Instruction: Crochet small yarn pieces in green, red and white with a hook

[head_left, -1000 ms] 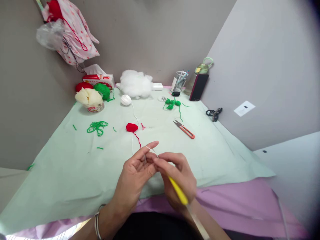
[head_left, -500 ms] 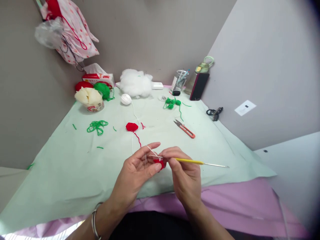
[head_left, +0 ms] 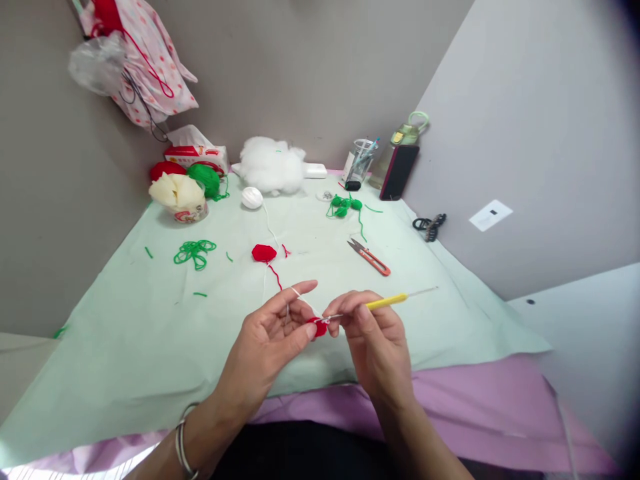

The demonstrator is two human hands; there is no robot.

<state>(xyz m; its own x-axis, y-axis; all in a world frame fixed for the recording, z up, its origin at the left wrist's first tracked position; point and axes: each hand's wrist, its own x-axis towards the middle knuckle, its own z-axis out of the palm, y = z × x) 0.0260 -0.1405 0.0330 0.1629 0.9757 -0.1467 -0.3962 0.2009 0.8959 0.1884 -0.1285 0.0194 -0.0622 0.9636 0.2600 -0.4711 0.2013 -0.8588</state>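
L hand point(head_left: 273, 343) fingers pinch red crochet pc point(head_left: 316, 329) above bench point(head_left: 165, 360), white yarn point(head_left: 309, 304) over index; R hand point(head_left: 379, 337) fingers grip yellow hook point(head_left: 387, 302), tip at pc; slack yarn could let a loop slip off; vs prev frame, hook's free end has swung up in view.

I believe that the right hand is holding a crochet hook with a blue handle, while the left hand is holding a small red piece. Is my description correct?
Not entirely: the crochet hook in the right hand is yellow-handled, not blue-handled, as the head view shows. The left hand does hold a small red piece.
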